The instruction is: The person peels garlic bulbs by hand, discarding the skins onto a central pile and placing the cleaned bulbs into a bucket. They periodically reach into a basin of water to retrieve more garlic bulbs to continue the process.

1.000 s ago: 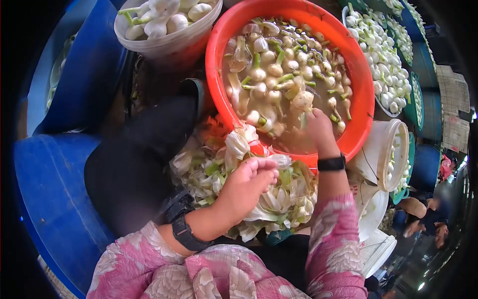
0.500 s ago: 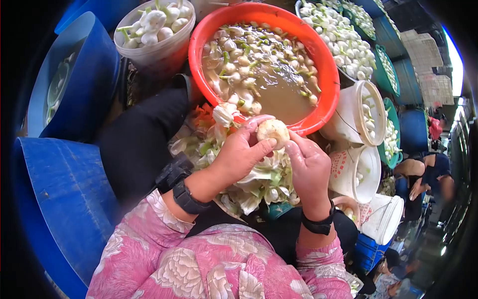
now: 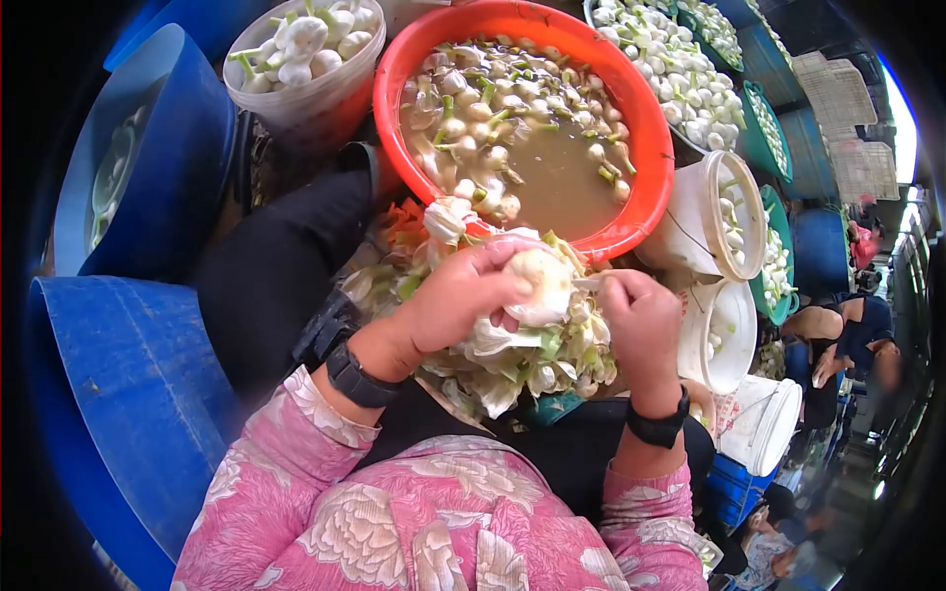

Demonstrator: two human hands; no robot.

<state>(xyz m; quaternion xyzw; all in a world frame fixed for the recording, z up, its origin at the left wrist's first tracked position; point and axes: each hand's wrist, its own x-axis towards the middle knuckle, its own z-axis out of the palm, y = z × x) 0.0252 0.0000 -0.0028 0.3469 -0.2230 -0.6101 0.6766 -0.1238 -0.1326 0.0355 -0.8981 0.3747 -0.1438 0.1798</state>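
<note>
My left hand [image 3: 458, 300] grips a whitish garlic bulb [image 3: 540, 288] between thumb and fingers, over a heap of peeled garlic skins [image 3: 503, 369]. Just to its right, my right hand [image 3: 645, 320] is closed in a pinch on a thin pale strip of garlic skin [image 3: 587, 284] that reaches toward the bulb. Beyond both hands stands an orange-red tub [image 3: 652, 192] of murky water with many garlic bulbs [image 3: 483, 128] floating in it.
Blue tubs [image 3: 128, 374] stand on the left. A white bucket [image 3: 305, 94] of garlic is at the upper left. White buckets [image 3: 685, 227] line the right, below a large basin of bulbs [image 3: 670, 74]. Another person [image 3: 857, 340] sits at far right.
My right hand has pulled away to the right from the bulb, with the pale strip in its pinch. My left hand has turned the bulb and lowered it slightly.
</note>
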